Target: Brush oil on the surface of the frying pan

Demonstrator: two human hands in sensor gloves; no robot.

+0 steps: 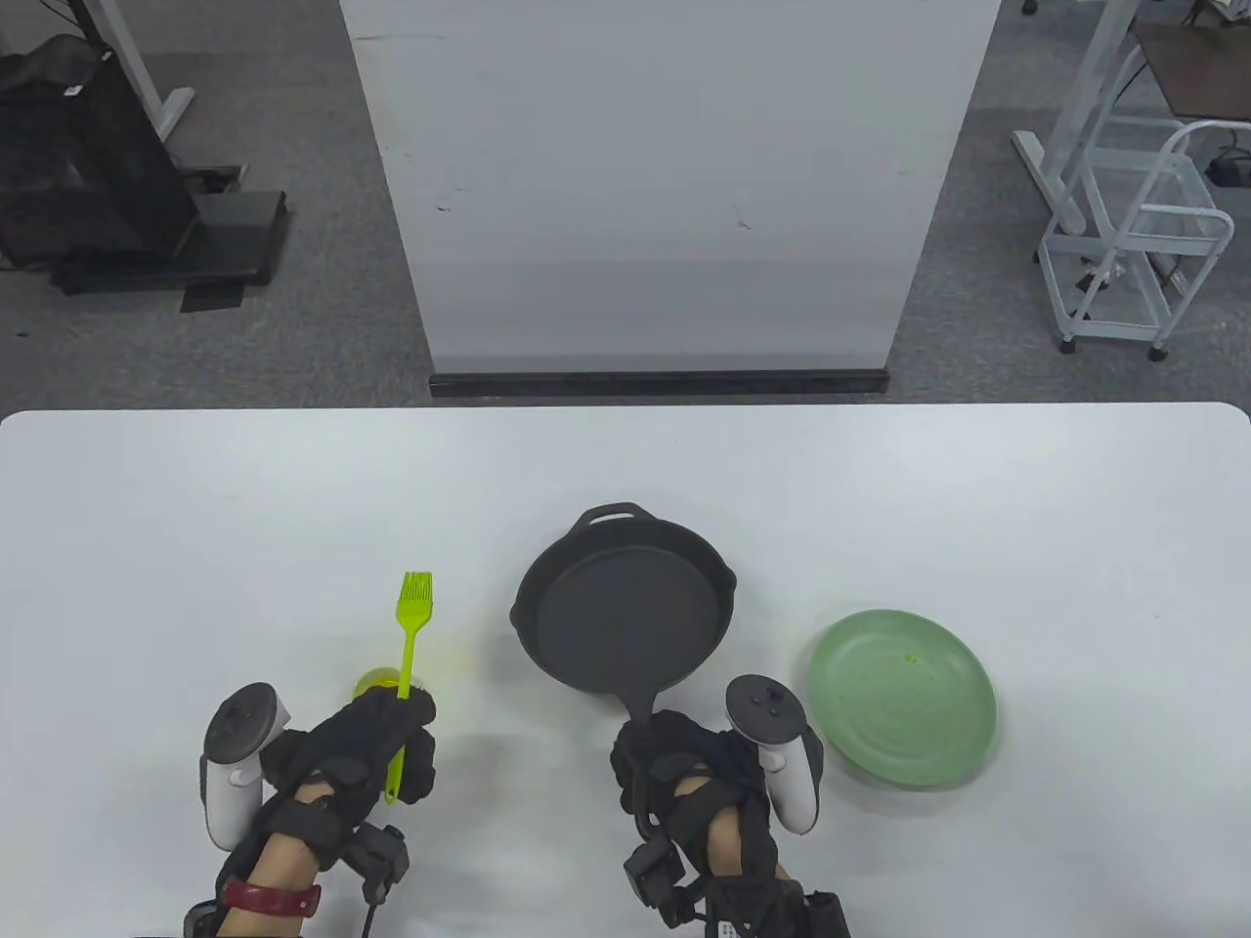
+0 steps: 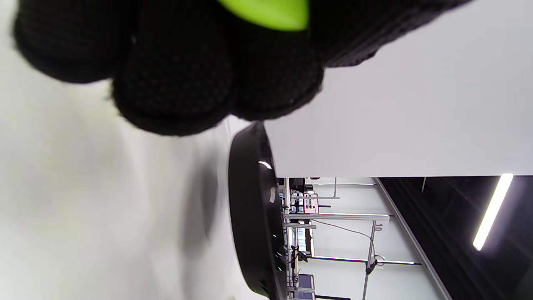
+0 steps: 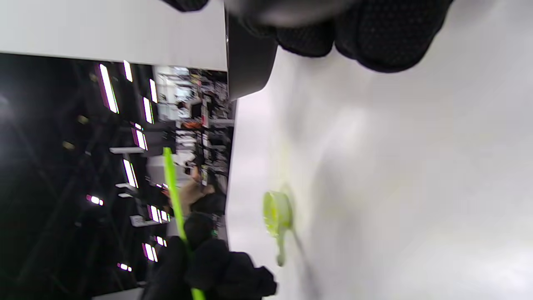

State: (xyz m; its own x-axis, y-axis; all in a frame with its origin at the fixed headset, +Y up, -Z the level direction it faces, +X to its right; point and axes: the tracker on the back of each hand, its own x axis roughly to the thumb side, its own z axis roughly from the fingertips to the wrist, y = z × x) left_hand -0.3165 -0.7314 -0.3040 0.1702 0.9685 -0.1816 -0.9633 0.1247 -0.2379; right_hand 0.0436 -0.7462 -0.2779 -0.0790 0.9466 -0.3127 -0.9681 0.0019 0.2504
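- Far left: the left hand [image 1: 362, 743] is clenched around the handle of the lime-green silicone brush [image 1: 409, 645], bristles pointing away from the person and held up off the counter [image 1: 195, 528].
- Right under that hand there's a small yellow-green cup [image 1: 376, 681], mostly hidden from the table view — my guess is that's the oil. The right wrist view shows it sitting on the counter, with the brush apart from it.
- Middle: the black cast-iron frying pan [image 1: 625, 611] sits flat on the counter, just beside the brush, helper loop at the far side and long handle pointing back at the person.
- The right hand [image 1: 684, 767] is wrapped around that handle — good, it'll keep the pan from spinning.
- Far right: a green plate [image 1: 899, 696] near the pan, with a tiny speck on it.
- How I'd do this step: swing the bristles over the pan's near-left edge, lay them down lightly, then work across in overlapping strokes and run around the wall last. Keep the handle grip firm.
- Writing or logos: none I can read anywhere.
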